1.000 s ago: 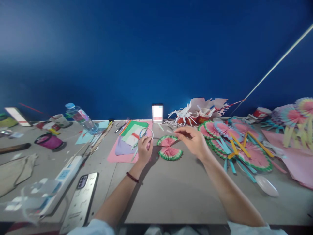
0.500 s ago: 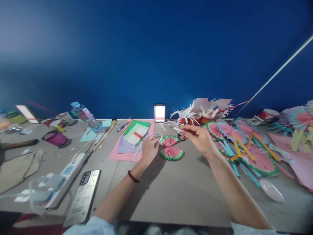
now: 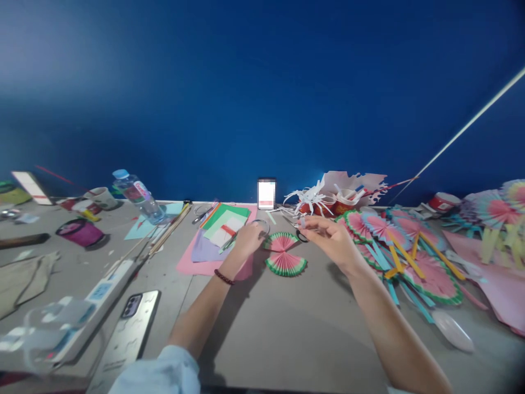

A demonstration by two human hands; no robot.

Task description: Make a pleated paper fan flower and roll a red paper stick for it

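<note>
My left hand (image 3: 249, 238) is closed on a thin roll of clear tape (image 3: 263, 223), left of a pink and green pleated paper fan (image 3: 286, 264). The fan lies on the grey table (image 3: 283, 328), spread in an upper and a lower half. My right hand (image 3: 326, 234) hovers to the fan's upper right, thumb and fingers pinched together on something small and pale that I cannot make out. Dark-handled scissors (image 3: 302, 235) lie just beyond the right fingertips, partly hidden.
Finished fans (image 3: 435, 268) with paper strips are heaped at right, near a white spoon (image 3: 453, 330). Coloured paper (image 3: 205, 246), a bottle (image 3: 141, 200), a phone (image 3: 127, 334) and a power strip (image 3: 96, 306) are on the left. A lit screen (image 3: 266, 194) stands at the back.
The view has shifted slightly. My left hand has moved a little left, and the tape ring shows more above it. My right hand stays pinched near the scissors.
</note>
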